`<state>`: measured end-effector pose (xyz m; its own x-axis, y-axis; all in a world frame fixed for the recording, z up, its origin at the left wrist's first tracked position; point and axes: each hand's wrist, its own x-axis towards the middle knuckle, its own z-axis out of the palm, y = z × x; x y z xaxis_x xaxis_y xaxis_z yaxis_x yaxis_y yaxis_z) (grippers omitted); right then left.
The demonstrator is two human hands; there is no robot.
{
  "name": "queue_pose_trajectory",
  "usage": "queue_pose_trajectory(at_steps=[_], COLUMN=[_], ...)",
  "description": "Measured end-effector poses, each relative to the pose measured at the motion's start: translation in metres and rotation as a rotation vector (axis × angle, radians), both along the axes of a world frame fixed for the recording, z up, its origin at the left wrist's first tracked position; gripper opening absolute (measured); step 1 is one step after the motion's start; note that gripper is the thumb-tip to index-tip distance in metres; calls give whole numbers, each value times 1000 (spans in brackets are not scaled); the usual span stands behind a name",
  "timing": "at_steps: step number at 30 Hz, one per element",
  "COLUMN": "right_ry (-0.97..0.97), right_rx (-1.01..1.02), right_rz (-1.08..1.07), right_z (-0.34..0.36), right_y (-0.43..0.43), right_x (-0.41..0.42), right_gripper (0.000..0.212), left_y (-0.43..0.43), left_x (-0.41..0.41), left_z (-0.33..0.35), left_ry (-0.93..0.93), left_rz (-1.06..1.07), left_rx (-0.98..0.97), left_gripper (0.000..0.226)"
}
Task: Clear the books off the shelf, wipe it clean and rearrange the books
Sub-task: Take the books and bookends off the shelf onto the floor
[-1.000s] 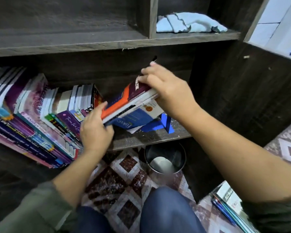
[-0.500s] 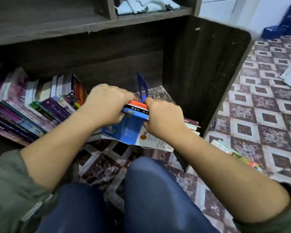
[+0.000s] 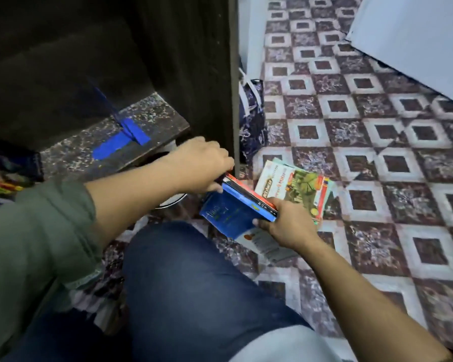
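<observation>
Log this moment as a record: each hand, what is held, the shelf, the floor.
left hand: holds the far end of the book stack
right hand: holds the stack's near end
stack position: clear of the shelf, over the tiled floor
on shelf: blue bookend
floor pile: books lying just right of the held stack

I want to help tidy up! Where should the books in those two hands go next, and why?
Probably down onto the pile of books on the floor. The left hand and right hand grip the small stack just beside that pile, off the shelf, which needs emptying before wiping.
</observation>
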<state>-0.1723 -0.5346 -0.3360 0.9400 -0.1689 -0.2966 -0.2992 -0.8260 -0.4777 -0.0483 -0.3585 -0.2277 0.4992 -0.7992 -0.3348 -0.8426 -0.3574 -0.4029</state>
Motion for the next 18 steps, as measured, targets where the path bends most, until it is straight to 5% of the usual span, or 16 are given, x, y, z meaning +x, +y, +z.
queue_pose_trajectory(at_steps=[6, 12, 18], right_ry=[194, 146, -135], right_rx=[-124, -284, -410], right_rz=[-72, -130, -250], right_z=[-67, -104, -114], right_y=[-46, -90, -131], right_x=[-26, 4, 74], right_gripper=[49, 39, 42], left_y=[-75, -116, -116], left_x=[27, 55, 60], left_z=[-45, -80, -133], left_ry=[-140, -188, -64], left_rz=[-358, 39, 58], left_rx=[-2, 481, 395], left_gripper=[26, 43, 47])
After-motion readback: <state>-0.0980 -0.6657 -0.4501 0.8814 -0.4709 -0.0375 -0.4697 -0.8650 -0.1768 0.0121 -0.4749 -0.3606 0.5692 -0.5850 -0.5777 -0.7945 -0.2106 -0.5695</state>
